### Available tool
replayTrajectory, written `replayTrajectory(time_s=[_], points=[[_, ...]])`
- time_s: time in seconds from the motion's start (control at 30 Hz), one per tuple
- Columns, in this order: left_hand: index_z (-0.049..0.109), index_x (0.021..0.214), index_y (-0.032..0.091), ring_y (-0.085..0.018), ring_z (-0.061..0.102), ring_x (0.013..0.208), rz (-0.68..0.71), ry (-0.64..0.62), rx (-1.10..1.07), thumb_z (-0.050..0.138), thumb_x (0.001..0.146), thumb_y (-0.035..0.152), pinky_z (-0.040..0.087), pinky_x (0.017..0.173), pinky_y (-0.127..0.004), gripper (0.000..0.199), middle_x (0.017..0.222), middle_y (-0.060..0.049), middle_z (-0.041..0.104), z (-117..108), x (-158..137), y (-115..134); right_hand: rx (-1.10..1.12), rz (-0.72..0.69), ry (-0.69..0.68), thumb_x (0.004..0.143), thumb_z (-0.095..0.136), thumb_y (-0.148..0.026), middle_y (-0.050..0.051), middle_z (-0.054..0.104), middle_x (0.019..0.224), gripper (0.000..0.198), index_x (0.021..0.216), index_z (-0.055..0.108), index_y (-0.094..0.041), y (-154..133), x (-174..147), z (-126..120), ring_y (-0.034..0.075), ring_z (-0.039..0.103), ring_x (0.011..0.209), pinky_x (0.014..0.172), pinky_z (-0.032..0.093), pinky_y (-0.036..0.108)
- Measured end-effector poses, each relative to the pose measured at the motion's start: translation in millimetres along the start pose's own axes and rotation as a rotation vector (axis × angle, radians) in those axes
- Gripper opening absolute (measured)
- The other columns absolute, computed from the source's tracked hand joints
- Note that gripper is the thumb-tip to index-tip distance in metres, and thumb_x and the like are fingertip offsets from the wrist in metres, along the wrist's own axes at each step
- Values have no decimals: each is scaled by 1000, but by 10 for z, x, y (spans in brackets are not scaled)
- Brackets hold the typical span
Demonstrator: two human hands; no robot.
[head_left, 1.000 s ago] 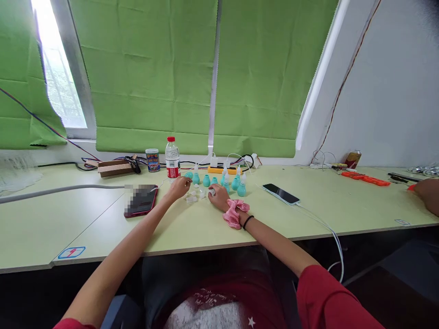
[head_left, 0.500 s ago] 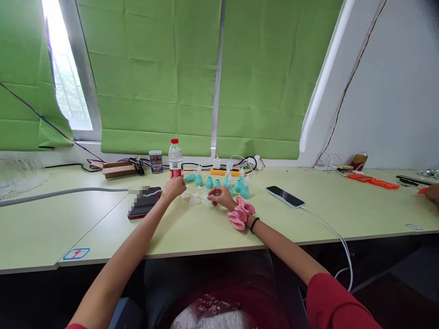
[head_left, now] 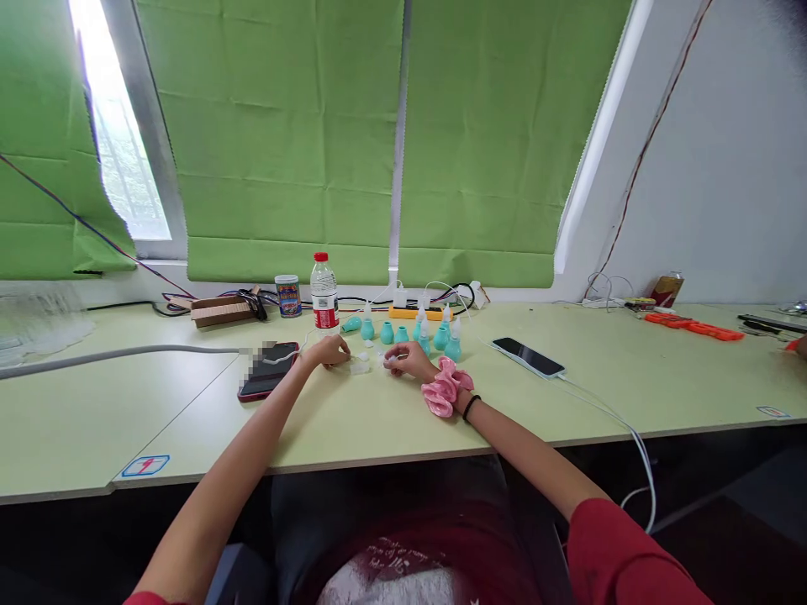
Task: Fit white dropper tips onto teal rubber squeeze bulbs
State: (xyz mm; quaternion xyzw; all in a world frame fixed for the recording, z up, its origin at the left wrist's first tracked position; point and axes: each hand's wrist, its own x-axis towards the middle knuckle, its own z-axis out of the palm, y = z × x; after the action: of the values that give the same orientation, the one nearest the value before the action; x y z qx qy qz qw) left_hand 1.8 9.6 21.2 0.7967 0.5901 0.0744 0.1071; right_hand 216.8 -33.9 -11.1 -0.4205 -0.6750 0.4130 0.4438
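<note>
My left hand (head_left: 329, 351) rests low over the table with its fingers curled down and pinched at the edge of some small white pieces; what lies between the fingertips is hidden. In my right hand (head_left: 411, 360) a small translucent plastic piece (head_left: 390, 360) is pinched between thumb and fingers. Between the hands lies a flat translucent piece (head_left: 360, 368), with a small white piece (head_left: 364, 357) behind it. Beyond them stand several teal squeeze bulbs (head_left: 387, 334), some without tips. Other bulbs carry clear pointed tips (head_left: 456, 326). One teal bulb (head_left: 351, 324) lies on its side.
A red-capped bottle (head_left: 325, 302) and a can (head_left: 288, 296) stand behind my left hand. A dark phone (head_left: 268, 378) lies left, a plugged-in phone (head_left: 528, 357) right. An orange power strip (head_left: 421, 313) runs behind the bulbs. Another person's hand (head_left: 800, 345) shows at the far right.
My left hand has come down and slightly right, from in front of the bottle to the white pieces. The right hand stays nearly in place, its small piece now easier to see.
</note>
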Motion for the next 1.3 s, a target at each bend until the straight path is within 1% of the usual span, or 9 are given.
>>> replayTrajectory(time_s=[0.07, 0.2, 0.37, 0.5, 0.63, 0.7, 0.87, 1.07, 1.3], points=[[64, 89, 18, -12, 57, 59, 22, 89, 46, 53, 63, 22, 43, 56, -20, 28, 72, -3, 63, 19, 10, -8, -9, -23, 38, 51, 70, -22, 1, 56, 60, 22, 65, 56, -12, 22, 18, -2, 8, 52, 44, 41, 45, 19], [55, 104, 19, -18, 57, 82, -24, 429, 102, 48, 71, 26, 43, 68, -25, 34, 86, -6, 62, 140, 56, -30, -3, -54, 28, 51, 69, -25, 0, 56, 59, 23, 66, 56, -13, 85, 52, -6, 8, 52, 44, 41, 45, 19], [47, 113, 20, -20, 54, 92, -98, 405, 103, 49, 72, 25, 42, 71, -27, 42, 100, -8, 58, 239, 87, -31, -26, -77, 56, 53, 67, -25, 1, 56, 61, 22, 67, 56, -12, 133, 78, -16, 8, 51, 44, 43, 45, 19], [58, 101, 17, -18, 56, 82, 44, 497, 13, 46, 71, 27, 41, 68, -25, 33, 89, -6, 62, 180, 21, 128, -72, -75, 135, 54, 65, -21, 3, 59, 71, 23, 75, 58, -12, 131, 91, -22, 8, 52, 48, 47, 46, 21], [66, 81, 16, -14, 55, 64, 348, 317, -79, 53, 65, 32, 40, 60, -22, 26, 74, -3, 64, 199, -62, 371, -116, -85, 141, 66, 61, -26, 3, 60, 75, 23, 84, 58, -12, 63, 54, -27, 11, 54, 59, 56, 47, 23], [67, 73, 16, -14, 55, 62, 404, 240, -60, 55, 61, 28, 40, 59, -22, 20, 70, -4, 64, 253, -81, 446, -121, -84, 111, 74, 55, -28, 4, 59, 82, 23, 89, 56, -11, 6, 6, -30, 12, 55, 67, 62, 47, 25], [68, 68, 17, -17, 56, 70, 437, 277, -54, 54, 62, 20, 40, 66, -24, 15, 70, -5, 65, 302, -53, 425, -111, -75, 50, 84, 44, -30, 7, 51, 103, 27, 105, 49, -14, -110, -135, -36, 15, 52, 87, 74, 46, 33], [68, 74, 14, -15, 57, 65, 409, 284, -385, 60, 60, 27, 41, 57, -23, 21, 72, -5, 66, 155, -23, 338, -94, -68, 26, 84, 44, -30, 7, 50, 106, 27, 106, 49, -15, -144, -240, -47, 16, 51, 90, 77, 45, 34], [67, 75, 12, -15, 59, 66, 467, 214, -560, 64, 56, 23, 46, 61, -23, 22, 73, -6, 67, 221, 5, 359, -88, -66, 18, 84, 44, -30, 6, 50, 106, 28, 106, 49, -14, -154, -192, -40, 17, 51, 90, 77, 45, 35]])
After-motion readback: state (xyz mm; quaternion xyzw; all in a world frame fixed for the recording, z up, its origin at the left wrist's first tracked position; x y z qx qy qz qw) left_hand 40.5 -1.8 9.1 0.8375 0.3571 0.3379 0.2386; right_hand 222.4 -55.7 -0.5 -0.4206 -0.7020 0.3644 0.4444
